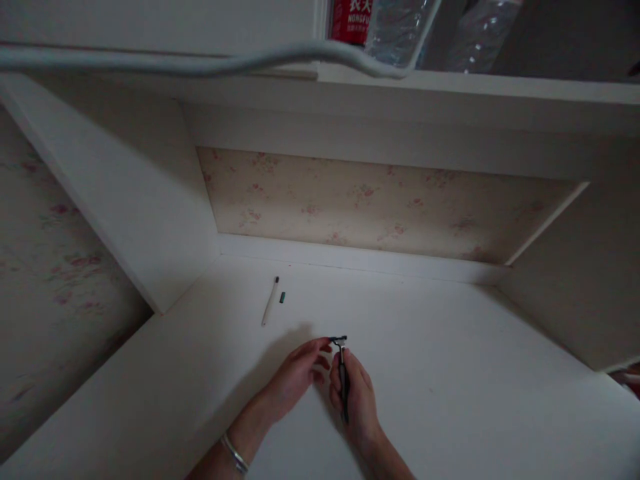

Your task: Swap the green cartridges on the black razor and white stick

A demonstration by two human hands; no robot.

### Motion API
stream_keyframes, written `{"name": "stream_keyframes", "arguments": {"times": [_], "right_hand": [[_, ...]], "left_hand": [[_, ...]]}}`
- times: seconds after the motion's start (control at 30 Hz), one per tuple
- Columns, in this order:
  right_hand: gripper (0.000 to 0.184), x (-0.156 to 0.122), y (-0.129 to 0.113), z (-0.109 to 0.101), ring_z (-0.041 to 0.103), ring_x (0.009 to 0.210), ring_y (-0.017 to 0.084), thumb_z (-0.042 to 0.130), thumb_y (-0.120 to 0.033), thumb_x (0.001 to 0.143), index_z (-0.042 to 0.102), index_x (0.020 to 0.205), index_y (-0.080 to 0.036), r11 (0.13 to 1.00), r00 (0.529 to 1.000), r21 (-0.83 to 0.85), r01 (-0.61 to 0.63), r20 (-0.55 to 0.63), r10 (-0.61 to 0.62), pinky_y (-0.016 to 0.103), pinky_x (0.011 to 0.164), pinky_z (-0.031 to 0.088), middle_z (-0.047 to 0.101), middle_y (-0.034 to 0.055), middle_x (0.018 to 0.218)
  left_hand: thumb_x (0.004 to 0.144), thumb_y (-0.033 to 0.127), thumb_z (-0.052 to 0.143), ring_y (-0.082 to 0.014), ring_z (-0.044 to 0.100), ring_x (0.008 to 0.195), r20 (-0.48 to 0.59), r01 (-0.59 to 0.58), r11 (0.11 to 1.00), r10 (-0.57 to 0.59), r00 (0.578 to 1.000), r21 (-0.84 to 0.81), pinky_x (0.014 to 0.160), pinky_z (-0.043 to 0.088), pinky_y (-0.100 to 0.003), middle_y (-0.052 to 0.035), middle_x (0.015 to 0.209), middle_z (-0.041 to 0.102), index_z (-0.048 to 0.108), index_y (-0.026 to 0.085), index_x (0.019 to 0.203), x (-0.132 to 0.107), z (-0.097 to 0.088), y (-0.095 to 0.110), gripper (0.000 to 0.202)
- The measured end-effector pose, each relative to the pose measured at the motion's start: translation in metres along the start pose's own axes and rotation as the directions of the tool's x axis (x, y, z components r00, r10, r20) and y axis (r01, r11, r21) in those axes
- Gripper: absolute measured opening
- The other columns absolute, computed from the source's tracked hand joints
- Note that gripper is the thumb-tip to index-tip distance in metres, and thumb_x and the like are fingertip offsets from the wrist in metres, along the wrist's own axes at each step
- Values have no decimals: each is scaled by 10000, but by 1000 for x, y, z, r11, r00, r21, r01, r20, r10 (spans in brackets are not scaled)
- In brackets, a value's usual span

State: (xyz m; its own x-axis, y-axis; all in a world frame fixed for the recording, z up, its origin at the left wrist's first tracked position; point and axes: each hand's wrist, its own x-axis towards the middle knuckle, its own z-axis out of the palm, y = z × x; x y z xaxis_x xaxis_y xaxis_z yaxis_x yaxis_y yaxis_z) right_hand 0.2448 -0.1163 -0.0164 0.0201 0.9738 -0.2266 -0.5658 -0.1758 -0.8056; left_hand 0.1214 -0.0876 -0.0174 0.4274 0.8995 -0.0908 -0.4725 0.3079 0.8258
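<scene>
My right hand (356, 400) is closed round the dark handle of a razor (343, 373), whose head points away from me. My left hand (299, 373) reaches in from the left with its fingertips pinched at the razor's head. A bracelet sits on my left wrist. Both hands hover just above the white desk top (450, 373). Farther back on the desk lie a white pen-like stick (270, 301) with a dark tip and a small dark green cap-like piece (283, 297) beside it.
The desk sits in a white alcove with side panels (145, 220) and a floral back wall (380, 207). A shelf above carries a red-labelled bottle (353, 19) and clear plastic bottles. A grey cable (210, 63) runs across the top.
</scene>
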Motion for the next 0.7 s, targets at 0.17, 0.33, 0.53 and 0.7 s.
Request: {"name": "stream_keyframes", "arguments": {"times": [0.17,0.33,0.53,0.7], "right_hand": [[451,-8,4,6,220,327,25,613,-588,771,455,642,-185,999,997,-19,-36,73,37,170,314,151,327,-91,440],[448,-9,3,7,207,295,21,609,-600,765,449,663,-194,997,988,-20,-73,135,75,169,296,127,338,-97,437],[441,-10,5,6,212,294,27,607,-597,769,438,671,-202,997,993,-56,-58,100,63,159,297,146,322,-108,409],[477,-9,9,2,204,305,37,561,-646,773,429,651,-204,989,995,-143,-49,81,61,164,300,155,307,-106,391]], "left_hand": [[869,361,582,-204,573,941,102,18,991,-5,995,-130,808,437,-328,-142,1079,635,649,146,1133,-1,-2,-2,347],[859,374,602,-197,589,903,79,42,992,-33,996,-119,814,426,-323,-126,1011,656,658,149,1129,-2,-3,-2,357],[838,383,628,-184,589,860,73,39,990,-29,997,-137,816,422,-325,-108,968,659,670,152,1104,-2,-4,-4,354],[825,378,648,-168,586,838,63,42,988,-33,997,-151,784,424,-300,-100,956,660,683,147,1061,-2,-5,-6,333]]}}
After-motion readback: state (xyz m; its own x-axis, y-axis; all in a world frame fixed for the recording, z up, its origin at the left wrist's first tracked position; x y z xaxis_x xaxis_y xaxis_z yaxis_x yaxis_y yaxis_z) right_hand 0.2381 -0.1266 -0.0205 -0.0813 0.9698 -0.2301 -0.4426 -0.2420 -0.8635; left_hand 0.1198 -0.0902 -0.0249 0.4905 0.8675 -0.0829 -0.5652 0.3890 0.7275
